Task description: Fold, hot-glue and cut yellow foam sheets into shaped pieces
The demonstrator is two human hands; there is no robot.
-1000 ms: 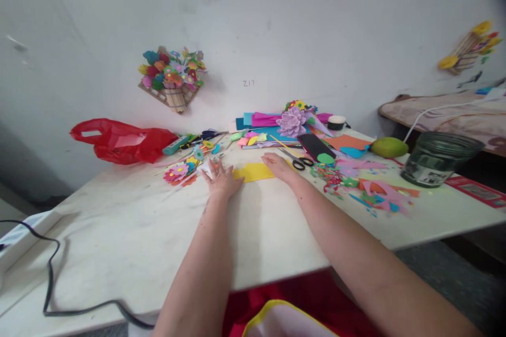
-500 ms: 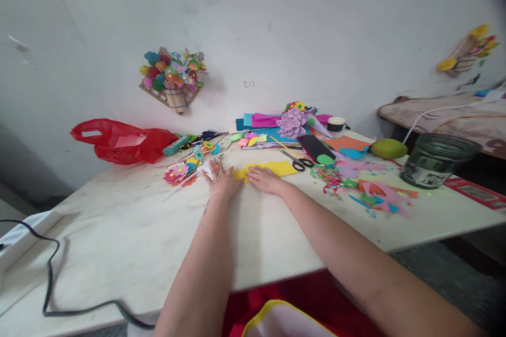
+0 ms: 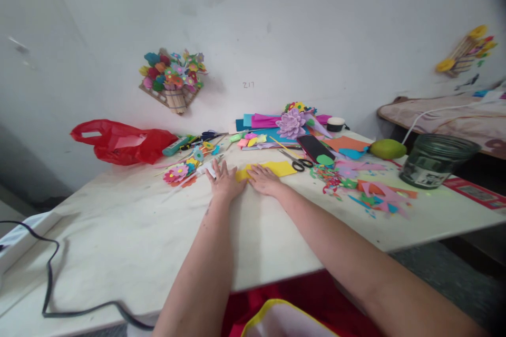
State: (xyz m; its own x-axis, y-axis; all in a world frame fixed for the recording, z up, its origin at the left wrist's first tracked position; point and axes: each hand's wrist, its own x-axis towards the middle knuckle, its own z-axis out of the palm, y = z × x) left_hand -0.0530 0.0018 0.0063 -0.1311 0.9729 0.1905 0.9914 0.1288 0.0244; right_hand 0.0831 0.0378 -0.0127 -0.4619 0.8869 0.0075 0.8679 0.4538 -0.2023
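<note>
A strip of yellow craft paper or foam (image 3: 283,168) lies flat on the white table (image 3: 130,237). My left hand (image 3: 226,181) rests at its left end, fingers spread, the thumb side close to the strip. My right hand (image 3: 264,179) lies palm down on the left half of the strip, fingers stretched out. Both hands cover part of the yellow piece. Just right of it are black-handled scissors (image 3: 298,163). Left of my left hand sit colourful paper flowers (image 3: 177,172) and a white item (image 3: 206,169), partly hidden.
A red plastic bag (image 3: 122,142) stands at the back left. Towards the right are a phone (image 3: 314,146), colourful scraps (image 3: 375,200), a green-yellow fruit-like object (image 3: 388,149) and a glass jar (image 3: 435,163). A lilac flower (image 3: 291,124) sits at the back. A black cable (image 3: 50,274) crosses the left side.
My left hand has slid slightly right, closer to my right hand, over the end of the yellow strip. My right hand has barely moved.
</note>
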